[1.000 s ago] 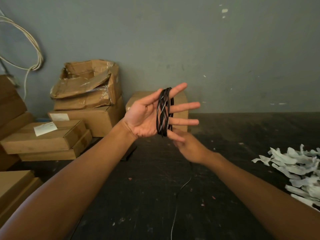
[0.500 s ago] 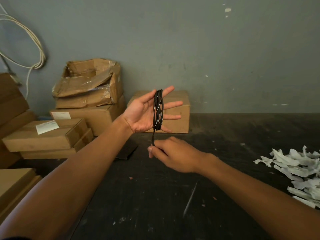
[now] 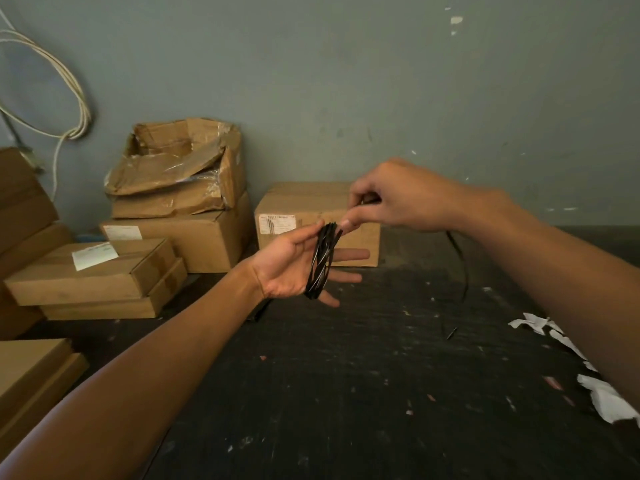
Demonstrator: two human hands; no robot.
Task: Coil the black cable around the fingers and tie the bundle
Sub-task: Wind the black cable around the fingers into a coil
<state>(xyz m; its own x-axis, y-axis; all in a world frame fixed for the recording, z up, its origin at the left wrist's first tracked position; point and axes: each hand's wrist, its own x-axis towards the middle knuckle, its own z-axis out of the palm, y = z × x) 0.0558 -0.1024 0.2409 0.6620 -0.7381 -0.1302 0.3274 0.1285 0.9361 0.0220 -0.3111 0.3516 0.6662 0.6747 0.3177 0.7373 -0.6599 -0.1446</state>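
You are mid-coil: the thin, glossy black cable (image 3: 322, 261) sits as a tight band of loops around the spread fingers (image 3: 349, 254) of your open left hand (image 3: 291, 268), held above the dark scuffed desk (image 3: 346, 393). Your right hand (image 3: 401, 199) pinches the free strand just above the bundle, its slack tail hanging down toward the desk. Judging by that short tail, the next move calls for one more wrap, then cinching it across the loops.

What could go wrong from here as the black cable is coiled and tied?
The black cable coil sits out on the left hand's spread fingers, so loops might slip off. The loose tail hangs from the right hand with its tip near the dark floor; it may snag or run short for tying.
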